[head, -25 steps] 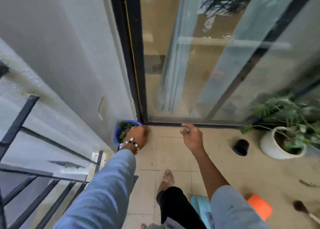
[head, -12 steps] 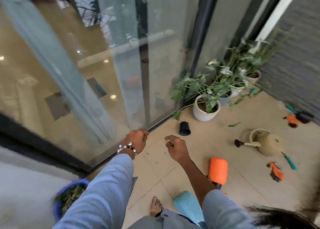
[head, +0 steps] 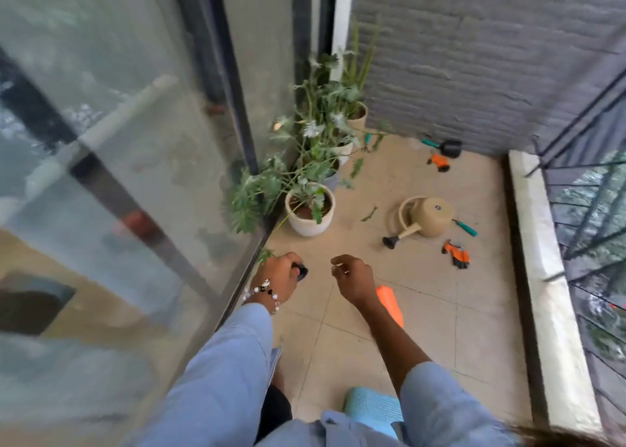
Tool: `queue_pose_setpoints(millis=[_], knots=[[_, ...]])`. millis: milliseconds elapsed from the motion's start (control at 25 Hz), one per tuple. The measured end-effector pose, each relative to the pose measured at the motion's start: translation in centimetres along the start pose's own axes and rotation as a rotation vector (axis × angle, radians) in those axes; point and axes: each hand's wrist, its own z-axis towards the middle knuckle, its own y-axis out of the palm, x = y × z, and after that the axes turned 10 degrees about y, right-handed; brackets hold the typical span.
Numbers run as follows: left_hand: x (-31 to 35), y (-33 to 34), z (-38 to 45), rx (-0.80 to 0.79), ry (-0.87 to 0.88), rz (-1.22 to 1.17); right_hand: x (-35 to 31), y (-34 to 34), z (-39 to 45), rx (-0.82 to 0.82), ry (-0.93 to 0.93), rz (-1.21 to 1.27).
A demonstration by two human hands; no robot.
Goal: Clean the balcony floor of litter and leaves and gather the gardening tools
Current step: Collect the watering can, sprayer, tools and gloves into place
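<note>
The left hand (head: 277,279), at lower centre of the frame beside the glass door's bottom rail, has its fingers curled over a small black plastic pot (head: 301,272); whether it truly grips the pot or merely passes in front of it I cannot tell, since only a sliver of the pot shows. The right hand (head: 352,277) hangs just beside it with fingers loosely curled, holding nothing.

The likely trouble from here is clutter underfoot. The beige plastic watering can (head: 425,218) lies tipped on its side at centre right of the tiled balcony floor (head: 440,328), and any water left inside could spill when it is picked up. A pair of orange-and-black gloves (head: 457,258) lies just below it, a teal-handled tool (head: 469,228) pokes out from behind it, and an orange object (head: 391,302) sits partly hidden by the right forearm. A careless step could kick these, or knock the white ceramic pot with a leafy plant (head: 310,214) standing against the door.

A loose green leaf (head: 369,213) lies between that pot and the can. More tools rest near the grey wall at upper right: a second orange glove (head: 439,162) and a black scoop with a teal handle (head: 447,147).
</note>
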Motion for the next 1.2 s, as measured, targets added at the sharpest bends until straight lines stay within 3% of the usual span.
queue_pose_setpoints(millis=[360, 680, 1200], knots=[[2.5, -3.8, 18.4, -0.176, 0.324, 0.058, -4.3, -5.5, 9.4, 0.346, 0.226, 0.196], [7.3, -0.5, 31.4, -0.386, 0.478, 0.152, -2.5, -10.7, 18.3, 0.479, 0.409, 0.216], [19.9, 4.8, 61.0, -0.514, 0.458, 0.126, 2.5, -27.2, 42.8, 0.417, 0.54, 0.175]])
